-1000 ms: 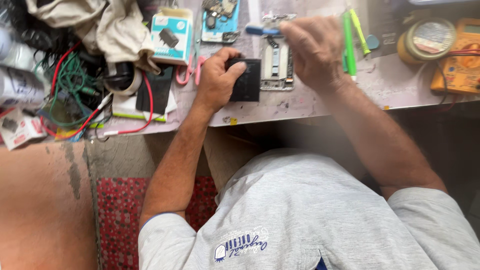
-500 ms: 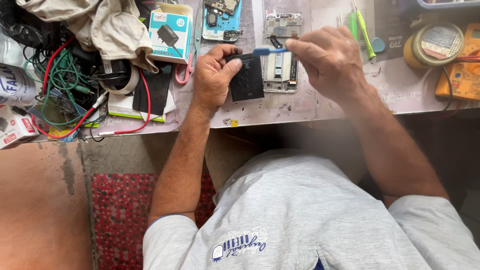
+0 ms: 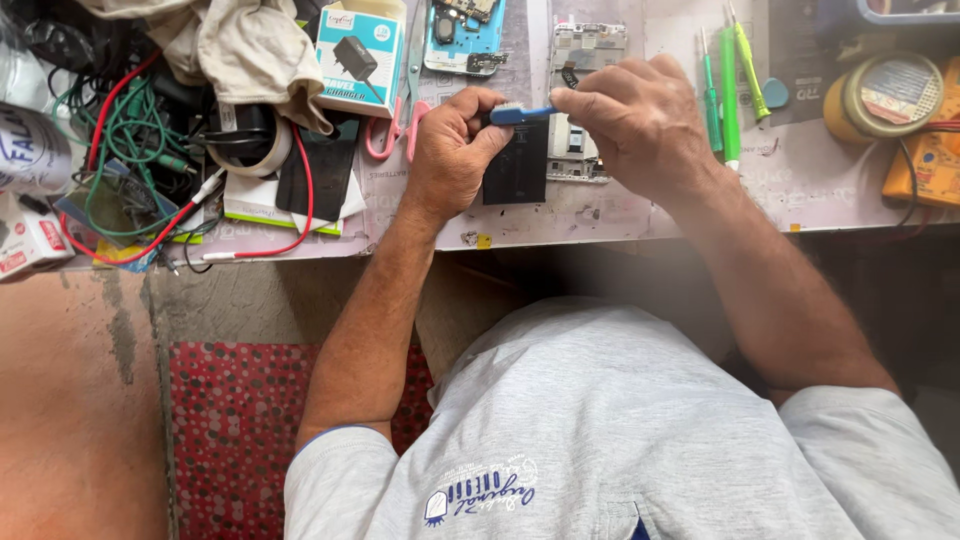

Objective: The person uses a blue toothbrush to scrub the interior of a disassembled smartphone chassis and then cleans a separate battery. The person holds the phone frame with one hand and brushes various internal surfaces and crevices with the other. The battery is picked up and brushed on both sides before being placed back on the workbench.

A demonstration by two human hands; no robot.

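Hands are meeting over a black phone part (image 3: pixel 517 165) at the middle of the table (image 3: pixel 600 215). Half a second earlier the blue-handled brush (image 3: pixel 525 114) was lying a little higher against the part; now the right hand (image 3: pixel 640 125) is bringing it down so its tip is reaching the fingers of the left hand (image 3: pixel 455 150), which suggests the brushing of the part's upper edge is under way rather than just being set up. Left fingers are curling tightly around the black part, holding it tilted above the table edge. Right fingers are pinching the brush handle narrowly. Behind the hands an opened phone frame (image 3: pixel 585 100) is lying flat, and another opened blue phone (image 3: pixel 465 35) is sitting further back. Green screwdrivers (image 3: pixel 728 90) are lying just right of the right hand, pink-handled scissors (image 3: pixel 392 130) just left of the left one, and a charger box (image 3: pixel 358 55) is sitting beyond them.
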